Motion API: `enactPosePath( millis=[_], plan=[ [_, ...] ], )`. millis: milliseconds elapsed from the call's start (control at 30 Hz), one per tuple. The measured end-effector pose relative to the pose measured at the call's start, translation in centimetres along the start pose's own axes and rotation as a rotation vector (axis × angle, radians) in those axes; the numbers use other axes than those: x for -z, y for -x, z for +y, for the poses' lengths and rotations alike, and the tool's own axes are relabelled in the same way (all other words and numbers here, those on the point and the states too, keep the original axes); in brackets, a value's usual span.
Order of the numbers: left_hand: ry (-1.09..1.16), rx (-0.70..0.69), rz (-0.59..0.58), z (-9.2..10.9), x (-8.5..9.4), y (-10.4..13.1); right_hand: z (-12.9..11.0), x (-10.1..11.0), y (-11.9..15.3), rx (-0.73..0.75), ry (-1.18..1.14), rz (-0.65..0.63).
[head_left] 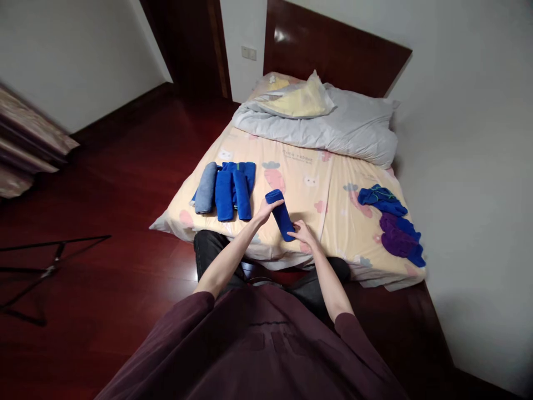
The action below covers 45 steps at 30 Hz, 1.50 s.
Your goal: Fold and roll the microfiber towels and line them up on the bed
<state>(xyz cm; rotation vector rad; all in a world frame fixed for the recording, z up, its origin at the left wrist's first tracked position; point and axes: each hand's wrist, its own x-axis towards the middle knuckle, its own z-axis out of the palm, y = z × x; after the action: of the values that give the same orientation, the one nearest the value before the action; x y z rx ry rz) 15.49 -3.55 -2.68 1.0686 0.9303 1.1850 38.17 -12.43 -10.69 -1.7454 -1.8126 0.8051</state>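
Between my two hands is a rolled blue towel (281, 218), slanting above the front part of the bed. My left hand (266, 210) grips its upper end, where the coiled layers show. My right hand (303, 232) holds the lower end, with fingers and thumb closed on the cloth. To the left, several rolled towels lie side by side on the sheet: a grey-blue roll (205, 189) and blue rolls (225, 194). Crumpled cloths rest at the right edge of the bed: a blue one (381, 199) and a purple one (397, 234), with more blue cloth beside the purple.
The bed sheet (308, 189) has carrot and rabbit prints. A grey quilt (300, 130) and a yellow pillow (303, 100) lie by the dark wooden headboard (333, 44). A wall stands close on the right. A black metal frame (58, 253) is on the red floor at left.
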Motion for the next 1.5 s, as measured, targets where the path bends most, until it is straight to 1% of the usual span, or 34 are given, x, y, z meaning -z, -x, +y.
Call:
enactPosePath(
  millis=[100,167,233,300,367,433,500,600,833,967,1067,1200,1367,1500],
  plan=[
    [-0.038,-0.039,-0.134,3.5,0.3,-0.2,-3.1,-1.5,-2.2,0.019,-0.116,0.014],
    [-0.086,-0.046,-0.187,5.4,0.7,0.0,-5.4,-2.6,-3.8,0.027,-0.233,-0.009],
    [-0.149,-0.075,-0.216,6.9,1.1,0.2,-7.9,-3.5,-5.3,0.033,-0.339,-0.016],
    [-0.215,-0.129,-0.223,7.8,1.6,0.3,-10.3,-4.3,-6.7,0.046,-0.398,0.013],
    [-0.263,-0.184,-0.212,8.3,2.3,0.4,-12.4,-4.7,-7.9,0.069,-0.416,0.062],
    [-0.288,-0.205,-0.198,8.4,3.0,0.4,-14.1,-4.9,-8.7,0.091,-0.422,0.093],
    [-0.298,-0.202,-0.186,8.3,3.6,0.3,-15.2,-4.9,-9.2,0.096,-0.422,0.107],
    [-0.306,-0.201,-0.174,8.0,4.4,0.0,-15.8,-5.0,-9.5,0.092,-0.411,0.105],
    [-0.266,-0.215,-0.133,7.1,5.6,-0.4,-15.2,-6.5,-10.1,0.021,-0.364,0.108],
    [-0.250,-0.201,-0.156,7.0,6.1,-0.4,-15.2,-7.0,-10.4,0.035,-0.362,0.096],
    [-0.256,-0.187,-0.172,6.9,6.3,-0.3,-15.5,-7.0,-10.4,0.057,-0.349,0.084],
    [-0.272,-0.187,-0.166,6.7,6.3,-0.3,-15.8,-6.8,-10.3,0.044,-0.341,0.067],
    [-0.274,-0.191,-0.176,6.9,6.2,-0.3,-15.6,-6.9,-10.2,0.022,-0.376,0.089],
    [-0.286,-0.189,-0.179,7.0,6.1,-0.2,-15.3,-6.9,-10.1,-0.007,-0.361,0.104]
  ],
)
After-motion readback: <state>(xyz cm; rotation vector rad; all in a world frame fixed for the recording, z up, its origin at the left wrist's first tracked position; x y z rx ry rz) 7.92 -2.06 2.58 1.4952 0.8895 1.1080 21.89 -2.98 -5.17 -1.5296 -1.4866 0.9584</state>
